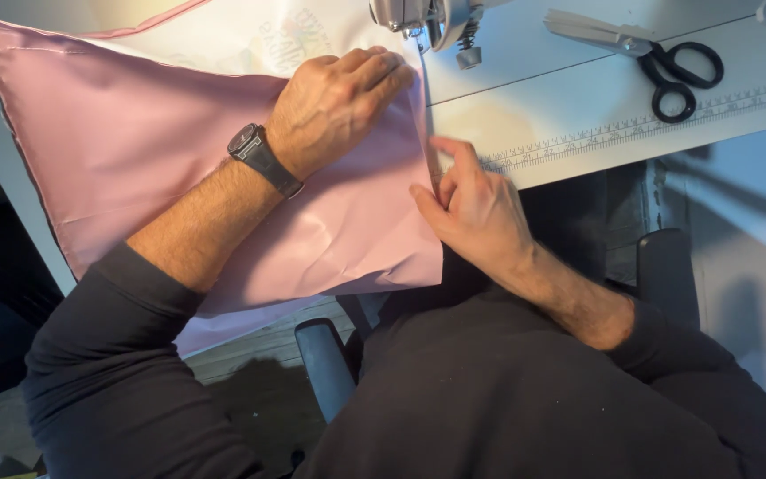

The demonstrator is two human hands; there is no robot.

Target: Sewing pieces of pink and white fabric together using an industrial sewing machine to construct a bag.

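Item one: my left hand (339,102), palm down and fingers (381,69) held close together, pressed flat on the pink fabric (135,151). It grips nothing; it only bears on the cloth. A dark wristwatch (254,153) sits on that wrist, above a pushed-up dark sleeve (108,355).

Item two: my right hand (476,208), below and just right of the left fingers. Its thumb and forefinger are narrowed to a pinch on the fabric's right edge; the other fingers are curled under.

Item three: the pink fabric, smooth and slightly shiny, lying on the white bench (578,98). It spreads well to the left of both hands, its seamed corner far off at upper left, and its lower part hangs over the bench's near edge. Its right edge runs straight between my two sets of fingers.

Item four: sewing machine (427,18), metal, only its lower part in view, just above the left fingertips. The fabric edge leads up to it.

Item five: scissors (658,58), black handles, closed, lying on the bench well to the right of both hands.

Item six: printed ruler strip (640,129) along the bench surface, starting just right of my right fingers.
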